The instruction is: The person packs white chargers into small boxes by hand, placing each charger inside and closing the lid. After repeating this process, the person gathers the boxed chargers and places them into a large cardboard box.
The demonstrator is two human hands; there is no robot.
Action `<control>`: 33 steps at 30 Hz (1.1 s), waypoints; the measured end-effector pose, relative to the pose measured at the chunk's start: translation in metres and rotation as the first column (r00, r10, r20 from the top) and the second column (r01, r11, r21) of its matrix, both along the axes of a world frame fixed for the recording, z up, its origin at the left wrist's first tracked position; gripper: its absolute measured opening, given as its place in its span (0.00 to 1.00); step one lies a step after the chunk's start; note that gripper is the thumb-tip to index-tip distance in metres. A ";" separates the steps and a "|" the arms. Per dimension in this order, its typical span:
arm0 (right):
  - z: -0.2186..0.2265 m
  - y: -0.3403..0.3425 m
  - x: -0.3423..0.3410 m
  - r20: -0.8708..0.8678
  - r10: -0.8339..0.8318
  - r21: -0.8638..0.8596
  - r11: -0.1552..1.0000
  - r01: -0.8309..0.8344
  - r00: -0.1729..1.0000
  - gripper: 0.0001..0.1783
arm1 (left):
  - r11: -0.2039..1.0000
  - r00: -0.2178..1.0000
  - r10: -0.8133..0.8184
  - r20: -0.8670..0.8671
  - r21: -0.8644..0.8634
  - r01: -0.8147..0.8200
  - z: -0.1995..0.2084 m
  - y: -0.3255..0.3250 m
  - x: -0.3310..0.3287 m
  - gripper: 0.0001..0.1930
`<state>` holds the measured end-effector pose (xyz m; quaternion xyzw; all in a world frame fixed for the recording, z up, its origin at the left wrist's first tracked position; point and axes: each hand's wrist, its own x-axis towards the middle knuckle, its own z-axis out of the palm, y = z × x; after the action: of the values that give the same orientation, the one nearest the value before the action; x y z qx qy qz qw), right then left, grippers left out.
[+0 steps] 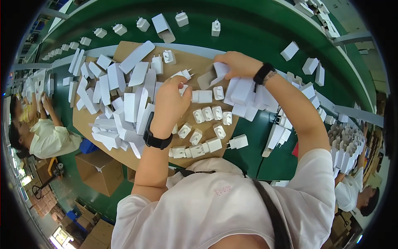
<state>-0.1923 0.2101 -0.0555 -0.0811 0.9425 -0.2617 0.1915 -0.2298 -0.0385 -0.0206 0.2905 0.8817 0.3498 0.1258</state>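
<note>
My left hand (171, 99) is closed around a white plug charger (185, 74), whose pins point up and to the right. To its right, my right hand (239, 64) grips an open white paper box (209, 78), its grey inside facing left. Between and below my hands, several white chargers (199, 115) stand or lie on a brown cardboard sheet (197, 52). A heap of white boxes (124, 99) lies left of my left hand. More white boxes (242, 91) are piled just below my right hand.
A green conveyor belt (248, 29) runs along the far side, carrying a spaced row of chargers (120, 29) and a few boxes. Upright white boxes (344, 145) crowd the right. Co-workers sit at left (54, 135) and right (350, 191). A cardboard carton (99, 174) stands on the floor.
</note>
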 end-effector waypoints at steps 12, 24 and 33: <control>0.057 -0.059 0.042 -0.048 -0.432 -0.586 0.742 0.325 0.900 0.26 | 0.833 0.935 -0.028 0.354 0.526 -0.174 0.013 0.031 0.042 0.41; -0.073 0.082 -0.074 -0.354 -0.575 0.284 0.686 0.670 0.738 0.42 | 0.757 0.740 -0.116 0.662 0.541 -0.366 0.016 0.002 0.014 0.30; 0.124 -0.006 0.027 -0.323 -0.421 -0.538 0.818 0.202 0.847 0.25 | 0.774 0.829 -0.071 0.555 0.554 -0.305 0.006 0.009 0.018 0.26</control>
<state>-0.1651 0.2040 0.0688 -0.0224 0.8647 -0.4931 -0.0932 -0.2115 -0.0296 -0.0141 0.1450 0.6593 0.6955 0.2460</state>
